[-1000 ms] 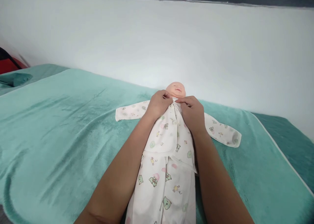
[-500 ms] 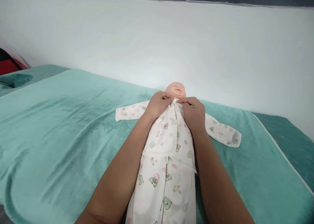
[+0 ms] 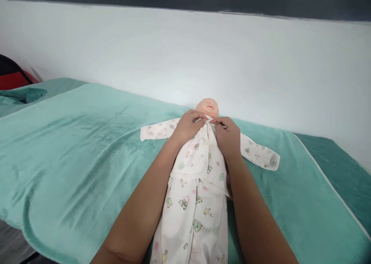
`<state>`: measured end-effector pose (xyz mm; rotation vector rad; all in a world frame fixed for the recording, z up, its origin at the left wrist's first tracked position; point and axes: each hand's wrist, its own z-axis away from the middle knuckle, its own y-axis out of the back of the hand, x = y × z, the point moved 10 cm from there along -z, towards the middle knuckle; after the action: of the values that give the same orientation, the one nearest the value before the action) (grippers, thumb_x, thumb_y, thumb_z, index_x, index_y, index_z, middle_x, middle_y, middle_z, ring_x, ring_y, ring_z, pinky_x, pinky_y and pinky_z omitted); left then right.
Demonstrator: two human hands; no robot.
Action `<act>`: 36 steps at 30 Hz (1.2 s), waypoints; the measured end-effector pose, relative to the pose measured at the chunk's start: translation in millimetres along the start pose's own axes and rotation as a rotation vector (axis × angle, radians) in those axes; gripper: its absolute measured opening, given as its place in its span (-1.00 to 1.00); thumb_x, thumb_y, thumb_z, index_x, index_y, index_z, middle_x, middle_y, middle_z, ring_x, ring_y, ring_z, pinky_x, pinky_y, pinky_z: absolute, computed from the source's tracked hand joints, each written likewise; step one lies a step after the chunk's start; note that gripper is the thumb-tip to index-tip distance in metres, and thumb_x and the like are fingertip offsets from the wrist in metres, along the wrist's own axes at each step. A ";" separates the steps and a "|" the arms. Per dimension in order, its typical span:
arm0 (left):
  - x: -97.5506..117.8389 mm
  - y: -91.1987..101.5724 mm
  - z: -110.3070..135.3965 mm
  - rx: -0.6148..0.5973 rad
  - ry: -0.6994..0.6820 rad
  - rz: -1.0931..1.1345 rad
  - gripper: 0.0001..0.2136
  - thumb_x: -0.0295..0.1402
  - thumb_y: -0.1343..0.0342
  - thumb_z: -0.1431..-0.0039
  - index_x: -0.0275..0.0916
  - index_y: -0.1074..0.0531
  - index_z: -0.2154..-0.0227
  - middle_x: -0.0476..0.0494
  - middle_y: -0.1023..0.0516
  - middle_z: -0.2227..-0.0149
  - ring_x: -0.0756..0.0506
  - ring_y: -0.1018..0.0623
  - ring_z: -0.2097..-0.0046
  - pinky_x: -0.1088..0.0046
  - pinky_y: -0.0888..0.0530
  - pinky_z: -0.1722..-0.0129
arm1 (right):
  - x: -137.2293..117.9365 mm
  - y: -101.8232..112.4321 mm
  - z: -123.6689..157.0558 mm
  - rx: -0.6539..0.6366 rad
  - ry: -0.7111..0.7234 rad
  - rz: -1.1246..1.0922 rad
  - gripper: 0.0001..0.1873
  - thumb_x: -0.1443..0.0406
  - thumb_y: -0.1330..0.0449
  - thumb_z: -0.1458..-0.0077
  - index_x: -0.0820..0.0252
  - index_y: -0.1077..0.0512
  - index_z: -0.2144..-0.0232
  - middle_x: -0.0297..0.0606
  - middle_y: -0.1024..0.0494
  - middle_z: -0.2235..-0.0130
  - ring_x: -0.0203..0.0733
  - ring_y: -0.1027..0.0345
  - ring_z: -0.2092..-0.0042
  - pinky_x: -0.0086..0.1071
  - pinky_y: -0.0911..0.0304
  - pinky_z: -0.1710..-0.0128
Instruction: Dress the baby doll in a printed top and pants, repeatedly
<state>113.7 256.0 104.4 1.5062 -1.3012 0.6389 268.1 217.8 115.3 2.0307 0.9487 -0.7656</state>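
Observation:
A baby doll (image 3: 208,106) lies on its back with its head toward the wall. It wears a white baby shirt (image 3: 189,159) printed with small bears, its sleeves spread out to both sides, and matching pants (image 3: 181,221) below. At the shirt's neckline, my left hand (image 3: 190,128) pinches the fabric with thumb and index finger. Facing it, my right hand (image 3: 227,136) grips the other side of the collar, its fingers curled. The fingertips almost meet under the doll's chin and partly hide the collar's fastening. Lower down, the front edges overlap.
A teal plush blanket (image 3: 87,148) covers the surface beneath the doll. Behind it rises a white wall (image 3: 145,55) with a dark band on top. A red and black object (image 3: 14,77) stands at the far left. Grey floor (image 3: 11,241) shows at lower left.
The camera view has tilted up slightly, so more of the dark band shows. Both hands remain at the collar, with only small finger shifts.

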 end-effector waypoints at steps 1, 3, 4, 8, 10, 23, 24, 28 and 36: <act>1.0 -0.4 3.0 0.000 -0.008 -0.030 -0.85 -0.39 -0.10 -0.25 -0.16 -0.58 0.24 -0.14 -0.56 0.04 -0.12 -0.50 -0.09 0.29 -0.38 -0.18 | -2.1 0.5 4.6 -0.007 0.003 0.012 -0.74 0.39 -0.02 -0.06 0.13 -0.52 0.38 -0.24 -0.58 0.22 -0.14 -0.41 0.15 -0.24 -0.27 0.06; 3.7 -2.0 10.4 0.006 -0.037 -0.102 -0.80 -0.38 -0.04 -0.30 -0.16 -0.57 0.18 -0.15 -0.55 0.00 -0.14 -0.49 -0.12 0.24 -0.37 -0.22 | -8.7 4.0 16.2 0.013 0.010 0.051 -0.75 0.38 -0.03 -0.10 0.13 -0.52 0.34 -0.22 -0.57 0.18 -0.13 -0.40 0.13 -0.24 -0.27 0.07; 5.9 -2.7 15.0 0.015 -0.062 -0.141 -0.78 -0.37 -0.01 -0.33 -0.16 -0.57 0.15 -0.16 -0.55 -0.02 -0.15 -0.48 -0.13 0.22 -0.35 -0.23 | -13.2 7.3 22.9 0.044 0.012 0.073 -0.77 0.36 -0.04 -0.11 0.13 -0.51 0.32 -0.21 -0.56 0.17 -0.13 -0.40 0.14 -0.24 -0.28 0.09; 17.6 -2.1 40.3 0.091 -0.179 -0.251 -0.75 -0.38 0.05 -0.37 -0.19 -0.52 0.07 -0.18 -0.53 -0.09 -0.17 -0.44 -0.19 0.17 -0.33 -0.27 | -30.5 14.3 50.4 0.123 -0.011 0.164 -0.88 0.25 -0.14 -0.16 0.13 -0.45 0.29 -0.21 -0.51 0.19 -0.20 -0.35 0.27 -0.29 -0.29 0.20; 21.9 0.6 52.3 0.126 -0.214 -0.249 -0.77 -0.40 0.02 -0.35 -0.20 -0.51 0.07 -0.19 -0.53 -0.10 -0.17 -0.44 -0.19 0.18 -0.35 -0.26 | -34.1 11.0 59.4 0.085 -0.032 0.209 -0.86 0.20 -0.18 -0.15 0.13 -0.41 0.28 -0.20 -0.50 0.18 -0.21 -0.34 0.29 -0.30 -0.28 0.22; 22.6 5.4 54.9 0.136 -0.228 -0.181 -0.77 -0.51 -0.06 -0.27 -0.14 -0.56 0.13 -0.12 -0.57 -0.04 -0.14 -0.49 -0.14 0.22 -0.40 -0.22 | -27.3 -6.5 38.4 -0.095 -0.154 0.446 -0.83 0.17 -0.17 -0.15 0.11 -0.31 0.41 -0.29 -0.49 0.37 -0.16 -0.28 0.33 -0.31 -0.04 0.30; 22.3 5.3 54.7 0.133 -0.223 -0.179 -0.77 -0.51 -0.07 -0.26 -0.13 -0.57 0.14 -0.11 -0.56 -0.04 -0.14 -0.49 -0.14 0.23 -0.40 -0.23 | -27.8 -7.0 36.7 -0.097 -0.150 0.444 -0.83 0.19 -0.17 -0.14 0.11 -0.30 0.43 -0.30 -0.48 0.39 -0.16 -0.26 0.35 -0.31 -0.03 0.31; 22.2 6.0 55.4 0.121 -0.190 -0.163 -0.76 -0.50 -0.08 -0.25 -0.10 -0.58 0.15 -0.10 -0.56 -0.04 -0.13 -0.48 -0.15 0.25 -0.37 -0.24 | -25.9 -6.2 32.7 -0.099 -0.112 0.298 -0.88 0.27 -0.14 -0.09 0.10 -0.32 0.49 -0.36 -0.43 0.49 -0.21 -0.21 0.42 -0.32 -0.06 0.33; 19.9 7.1 55.3 0.122 -0.154 -0.141 -0.80 -0.46 -0.10 -0.25 -0.13 -0.57 0.14 -0.12 -0.56 -0.04 -0.14 -0.48 -0.15 0.25 -0.37 -0.24 | 10.7 -1.7 33.0 -0.060 -0.346 -0.311 -0.86 0.20 -0.23 0.04 0.14 -0.46 0.42 -0.44 -0.42 0.49 -0.32 -0.20 0.45 -0.41 -0.15 0.42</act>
<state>101.0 198.2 104.5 1.7588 -1.2761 0.5277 266.1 195.3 88.9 1.6444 1.0779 -1.1960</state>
